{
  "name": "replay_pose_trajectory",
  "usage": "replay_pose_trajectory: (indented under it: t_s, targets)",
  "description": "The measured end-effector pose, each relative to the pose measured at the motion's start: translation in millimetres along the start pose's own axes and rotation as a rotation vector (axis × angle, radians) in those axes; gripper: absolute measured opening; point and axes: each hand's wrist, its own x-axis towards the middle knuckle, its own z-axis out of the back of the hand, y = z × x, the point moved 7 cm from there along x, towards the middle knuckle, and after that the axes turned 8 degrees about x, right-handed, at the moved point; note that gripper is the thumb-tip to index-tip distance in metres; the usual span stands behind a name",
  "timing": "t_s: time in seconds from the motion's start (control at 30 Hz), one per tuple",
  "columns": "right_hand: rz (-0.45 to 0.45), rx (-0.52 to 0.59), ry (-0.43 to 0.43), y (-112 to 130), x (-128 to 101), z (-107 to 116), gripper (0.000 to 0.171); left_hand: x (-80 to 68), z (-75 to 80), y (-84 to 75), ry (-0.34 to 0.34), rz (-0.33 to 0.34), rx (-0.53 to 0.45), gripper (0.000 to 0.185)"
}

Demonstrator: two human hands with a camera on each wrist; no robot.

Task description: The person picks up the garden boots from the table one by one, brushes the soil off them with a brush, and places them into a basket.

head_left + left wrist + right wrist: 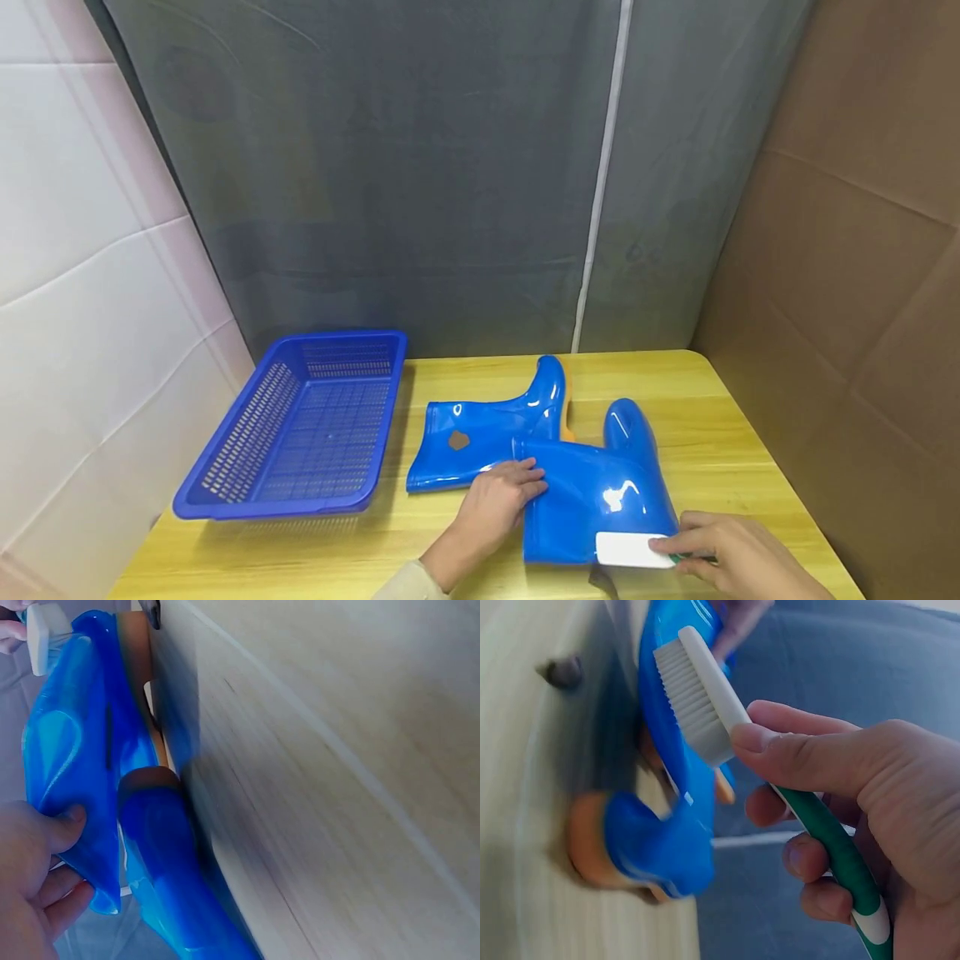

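Observation:
A glossy blue rain boot [577, 492] lies at the front of the table, its toe pointing away. My left hand [498, 500] grips its shaft near the top opening, with the thumb [69, 827] pressed on the outside in the left wrist view. In my right hand [738, 554] is a scrub brush [633, 550] with a white head and a green-and-white handle [832, 844]. Its pale bristles [690, 697] face the boot and overlap its side. Partly under this boot lies a second blue boot [480, 467] with an orange sole and a brownish patch on the shaft.
On the left of the wooden table [720, 467] stands a blue plastic basket [270, 508] with slotted sides. A small dark object [602, 581] lies by the front boot, near the table's near side. Grey, white and brown sheets enclose the table.

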Motion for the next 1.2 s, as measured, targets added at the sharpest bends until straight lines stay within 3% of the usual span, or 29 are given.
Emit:
replay_pose_trajectory:
  t_s: [0.17,0.4,0.53,0.73,1.0,1.07,1.2]
  targets:
    - [0.066,-0.047,-0.033,5.0,-3.3,5.9,0.034,-0.5,-0.2,-0.6,-0.001,0.011,-0.009,0.024]
    - [-0.025,-0.013,0.076,18.7,22.6,-28.2,0.033,1.6,-0.8,-1.1,0.003,0.045,-0.025,0.021]
    - [-0.061,-0.046,0.052,11.8,17.0,-19.3,0.033,2.2,-1.6,-1.8,0.005,0.045,-0.038,0.022]
    - [-0.009,-0.08,0.004,4.3,1.7,-0.9,0.036,3.1,-1.3,2.2,0.012,0.069,-0.054,0.024]
    - [0.047,-0.072,0.044,27.1,20.4,-28.4,0.032,4.7,-0.7,1.5,0.007,0.069,-0.021,0.023]
    - [0.059,-0.112,0.031,27.9,19.2,-27.7,0.032,4.3,-0.8,0.8,0.008,0.066,-0.019,0.022]
    - [0.002,-0.121,0.007,15.2,6.2,-15.4,0.033,2.5,-2.6,1.5,0.036,0.072,-0.037,0.023]
